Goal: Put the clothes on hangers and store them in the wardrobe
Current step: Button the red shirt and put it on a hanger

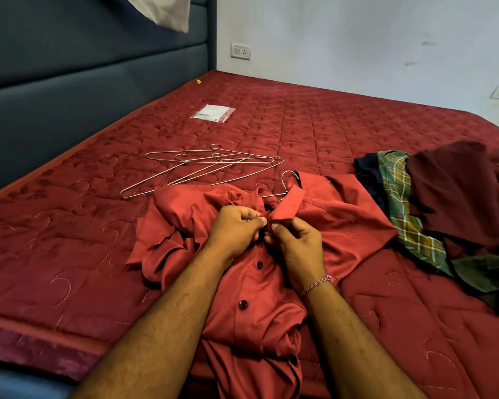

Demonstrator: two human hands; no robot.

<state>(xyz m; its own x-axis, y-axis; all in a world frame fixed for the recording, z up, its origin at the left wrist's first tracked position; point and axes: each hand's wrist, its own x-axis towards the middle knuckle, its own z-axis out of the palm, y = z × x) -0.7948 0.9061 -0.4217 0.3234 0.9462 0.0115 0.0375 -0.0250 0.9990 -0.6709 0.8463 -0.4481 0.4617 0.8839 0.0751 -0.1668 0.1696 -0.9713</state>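
Observation:
A red button-up shirt (251,289) lies front-up on the red mattress (55,243), its lower part hanging over the near edge. A metal hanger (285,182) sits inside it, with the hook poking out by the collar. My left hand (234,228) and my right hand (297,243) meet just below the collar, each pinching the shirt's front placket at the top button. Several more bare metal hangers (202,165) lie in a loose pile beyond the shirt.
A heap of clothes (449,208) sits at the right: a dark maroon piece, a green plaid one, a navy one. A small plastic packet (213,113) lies further up the mattress. The padded blue headboard (70,82) runs along the left, the wall behind.

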